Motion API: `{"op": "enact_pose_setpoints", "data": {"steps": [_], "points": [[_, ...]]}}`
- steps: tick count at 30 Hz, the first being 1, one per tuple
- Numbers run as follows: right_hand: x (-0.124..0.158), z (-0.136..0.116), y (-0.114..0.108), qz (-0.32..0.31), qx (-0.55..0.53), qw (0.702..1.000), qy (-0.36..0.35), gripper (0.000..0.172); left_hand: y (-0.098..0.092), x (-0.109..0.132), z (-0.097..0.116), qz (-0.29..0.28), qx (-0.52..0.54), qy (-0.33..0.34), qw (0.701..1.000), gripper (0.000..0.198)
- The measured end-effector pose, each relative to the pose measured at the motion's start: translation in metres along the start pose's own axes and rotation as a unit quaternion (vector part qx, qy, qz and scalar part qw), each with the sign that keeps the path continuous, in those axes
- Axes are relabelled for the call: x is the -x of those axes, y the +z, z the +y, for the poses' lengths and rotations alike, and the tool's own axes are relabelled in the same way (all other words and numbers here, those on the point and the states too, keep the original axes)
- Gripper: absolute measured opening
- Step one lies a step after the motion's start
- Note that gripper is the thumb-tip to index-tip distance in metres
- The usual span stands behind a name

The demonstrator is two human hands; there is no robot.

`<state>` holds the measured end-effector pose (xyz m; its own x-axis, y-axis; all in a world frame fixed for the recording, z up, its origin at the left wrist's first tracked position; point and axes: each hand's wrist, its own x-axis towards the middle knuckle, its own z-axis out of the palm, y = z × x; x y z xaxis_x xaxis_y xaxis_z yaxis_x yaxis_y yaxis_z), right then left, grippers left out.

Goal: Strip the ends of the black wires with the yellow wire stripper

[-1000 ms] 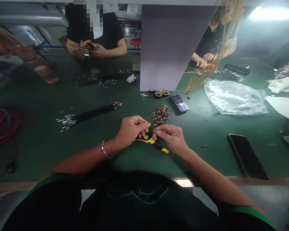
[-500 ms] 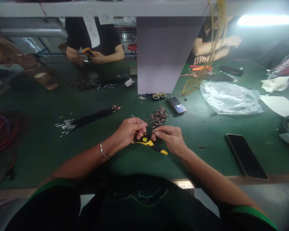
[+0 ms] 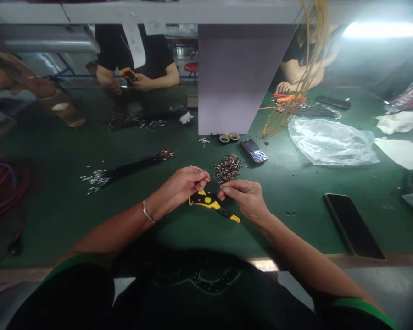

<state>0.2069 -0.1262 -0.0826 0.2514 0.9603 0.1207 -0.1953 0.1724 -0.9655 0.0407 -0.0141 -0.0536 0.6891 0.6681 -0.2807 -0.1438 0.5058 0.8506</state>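
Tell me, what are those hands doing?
A person sits at a green table. The left hand and right hand pinch a thin wire between them, just above a yellow tool lying on the table. A heap of tiny metal bits sits behind; black wires lie to the left. Other people work across the table.

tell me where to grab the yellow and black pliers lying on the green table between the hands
Probably take the yellow and black pliers by the slim handles, which point lower right and lie clear. Come from above, on the side of the right hand: the head end is crowded by the left hand, and both hands pinch a thin wire.
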Motion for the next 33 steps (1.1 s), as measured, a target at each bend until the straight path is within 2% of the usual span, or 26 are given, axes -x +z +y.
{"op": "enact_pose_setpoints", "data": {"steps": [6,11,14,16,19,21,23,27,30,33], "points": [[-0.002,0.001,-0.001,-0.004,-0.002,1.0,0.016,0.015,0.002,0.001,-0.001,0.002,-0.038,0.01,0.999,0.009],[-0.001,0.002,-0.001,-0.014,0.029,0.999,0.008,0.012,0.008,0.004,0.0,0.031,-0.061,-0.006,0.998,0.013],[-0.002,0.005,-0.004,-0.012,0.07,0.997,-0.004,0.012,0.007,0.002,0.001,0.052,-0.067,-0.002,0.996,0.015],[-0.004,0.006,-0.006,-0.002,0.141,0.99,-0.026,0.013,0.004,0.0,0.004,0.072,-0.082,0.023,0.994,0.015],[-0.005,0.007,-0.009,-0.008,0.296,0.95,-0.096,0.013,-0.003,-0.003,0.01,0.098,-0.111,0.08,0.986,0.012],[-0.004,0.006,-0.008,-0.059,0.384,0.911,-0.137,0.016,-0.008,-0.005,0.014,0.109,-0.12,0.111,0.981,0.01],[-0.001,0.004,-0.004,-0.122,0.455,0.869,-0.153,0.028,-0.012,-0.005,0.018,0.115,-0.124,0.133,0.977,0.009],[0.005,0.002,0.004,-0.183,0.568,0.79,-0.139,0.051,-0.018,-0.006,0.024,0.115,-0.111,0.153,0.975,0.01],[0.007,0.003,0.007,-0.193,0.625,0.747,-0.118,0.052,-0.02,-0.005,0.027,0.112,-0.095,0.149,0.978,0.011],[0.007,0.001,0.009,-0.2,0.66,0.718,-0.095,0.046,-0.022,-0.005,0.029,0.108,-0.08,0.144,0.98,0.011]]}}
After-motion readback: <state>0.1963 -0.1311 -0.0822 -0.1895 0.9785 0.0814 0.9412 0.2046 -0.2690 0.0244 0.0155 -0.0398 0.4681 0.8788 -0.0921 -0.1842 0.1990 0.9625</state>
